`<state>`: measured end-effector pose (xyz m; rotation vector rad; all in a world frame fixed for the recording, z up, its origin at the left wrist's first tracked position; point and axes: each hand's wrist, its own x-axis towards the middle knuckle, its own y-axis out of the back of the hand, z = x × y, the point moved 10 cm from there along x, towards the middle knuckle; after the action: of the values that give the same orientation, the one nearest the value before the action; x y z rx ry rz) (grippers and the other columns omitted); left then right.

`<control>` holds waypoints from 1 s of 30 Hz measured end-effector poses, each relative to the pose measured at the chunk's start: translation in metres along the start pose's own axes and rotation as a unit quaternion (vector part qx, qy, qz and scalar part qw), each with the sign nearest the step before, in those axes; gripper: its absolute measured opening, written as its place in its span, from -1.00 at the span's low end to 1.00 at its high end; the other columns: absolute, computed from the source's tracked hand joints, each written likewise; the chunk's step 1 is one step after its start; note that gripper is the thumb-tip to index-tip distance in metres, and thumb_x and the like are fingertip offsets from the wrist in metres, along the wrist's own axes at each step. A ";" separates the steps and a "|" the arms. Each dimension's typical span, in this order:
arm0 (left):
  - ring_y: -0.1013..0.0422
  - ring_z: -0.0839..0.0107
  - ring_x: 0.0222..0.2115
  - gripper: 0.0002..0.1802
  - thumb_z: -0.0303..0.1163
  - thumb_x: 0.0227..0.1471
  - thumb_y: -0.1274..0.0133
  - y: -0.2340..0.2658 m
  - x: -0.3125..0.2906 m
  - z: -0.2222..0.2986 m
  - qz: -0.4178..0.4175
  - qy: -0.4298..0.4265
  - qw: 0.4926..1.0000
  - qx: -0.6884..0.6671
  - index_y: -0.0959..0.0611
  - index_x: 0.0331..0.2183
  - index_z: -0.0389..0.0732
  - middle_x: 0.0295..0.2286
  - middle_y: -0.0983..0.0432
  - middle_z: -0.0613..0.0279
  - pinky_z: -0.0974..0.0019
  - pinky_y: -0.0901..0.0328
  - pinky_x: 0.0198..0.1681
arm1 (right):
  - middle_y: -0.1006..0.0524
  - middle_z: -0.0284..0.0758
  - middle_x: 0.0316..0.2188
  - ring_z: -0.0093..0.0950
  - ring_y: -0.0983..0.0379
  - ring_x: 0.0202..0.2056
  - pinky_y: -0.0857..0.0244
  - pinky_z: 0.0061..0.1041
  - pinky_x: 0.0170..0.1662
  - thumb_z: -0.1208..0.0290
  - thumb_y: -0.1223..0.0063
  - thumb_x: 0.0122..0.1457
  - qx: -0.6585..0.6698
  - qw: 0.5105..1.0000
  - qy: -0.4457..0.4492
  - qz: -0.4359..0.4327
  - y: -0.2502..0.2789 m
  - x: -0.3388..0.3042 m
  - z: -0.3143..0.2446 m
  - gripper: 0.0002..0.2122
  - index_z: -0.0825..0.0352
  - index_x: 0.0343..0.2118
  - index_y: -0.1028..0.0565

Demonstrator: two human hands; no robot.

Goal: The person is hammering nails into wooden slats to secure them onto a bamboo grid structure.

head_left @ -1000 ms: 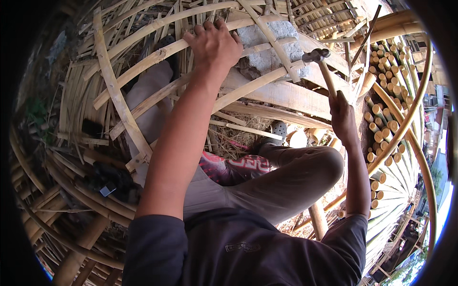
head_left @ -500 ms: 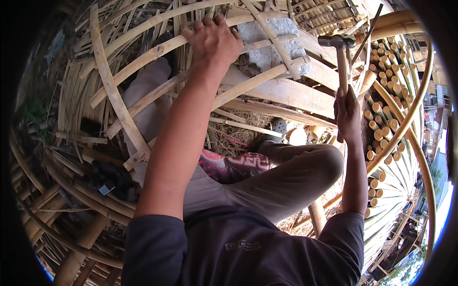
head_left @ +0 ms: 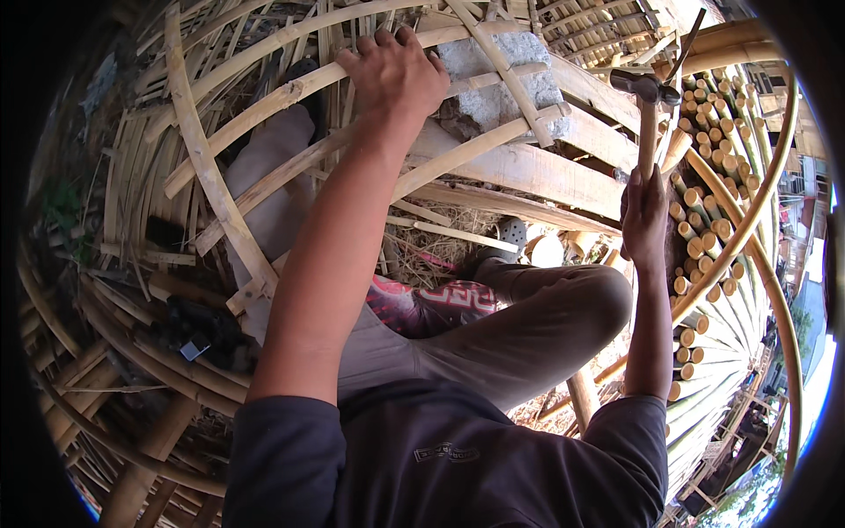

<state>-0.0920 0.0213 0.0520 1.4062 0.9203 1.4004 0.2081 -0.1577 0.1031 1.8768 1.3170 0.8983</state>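
My left hand [head_left: 393, 75] is closed round a bamboo strip [head_left: 299, 91], part of a frame of crossed bamboo strips in front of me. Other strips of the frame lie over a grey stone block [head_left: 458, 62], just right of that hand. A flat crosspiece [head_left: 198, 132] spans the frame's left end. In my right hand [head_left: 645, 216] is a hammer [head_left: 647, 123], gripped by its wooden handle, its dark metal head up and well to the right of the stone. Nothing touches the hammer head. The undersides of my left fingers are hidden.
Wooden planks [head_left: 519, 172] run beneath the stone. At the right stands a stack of cut bamboo poles [head_left: 704, 224], with a bent bamboo pole [head_left: 766, 211] curving past it. My bent leg [head_left: 546, 326] lies below the frame. Bamboo pieces [head_left: 141, 352] crowd the lower left.
My right hand and the hammer have shifted slightly to the right, away from the stone, and the hammer head has dropped a little. The left hand stays on the strip.
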 end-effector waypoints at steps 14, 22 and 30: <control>-0.39 0.09 -0.10 -0.41 -0.08 0.08 0.09 0.002 0.000 0.001 -0.010 0.004 1.000 -0.001 -0.52 0.08 -0.17 -0.14 -0.51 0.02 -0.22 -0.11 0.00 | -0.38 -0.10 -0.68 -0.23 -0.26 -0.67 -0.15 -0.28 -0.54 0.40 0.13 0.35 -0.034 0.997 -0.018 -0.069 -0.016 -0.001 0.012 -0.81 0.42 -0.35 -0.29; -0.40 0.11 -0.13 -0.42 -0.08 0.05 0.06 0.003 -0.001 0.003 0.033 -0.004 0.999 0.005 -0.54 0.06 -0.16 -0.17 -0.52 0.03 -0.17 -0.12 -0.03 | -0.42 0.13 -0.57 0.18 -0.34 -0.46 -0.17 -0.13 -0.49 0.42 0.10 0.33 -0.080 0.991 0.021 -0.109 -0.038 -0.004 0.006 -0.84 0.43 -0.29 -0.31; -0.39 0.13 -0.16 -0.42 -0.07 0.04 0.05 0.001 0.001 -0.001 0.005 0.005 1.000 0.010 -0.55 0.06 -0.13 -0.18 -0.53 0.06 -0.14 -0.13 -0.05 | -0.27 -0.40 -0.73 -0.61 -0.15 -0.67 -0.10 -0.46 -0.59 0.31 0.17 0.38 0.083 0.996 -0.044 -0.008 -0.006 0.000 -0.006 -0.77 0.38 -0.35 -0.33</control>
<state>-0.0932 0.0216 0.0531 1.4213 0.9366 1.4114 0.2000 -0.1556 0.1016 2.0046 1.3868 0.7079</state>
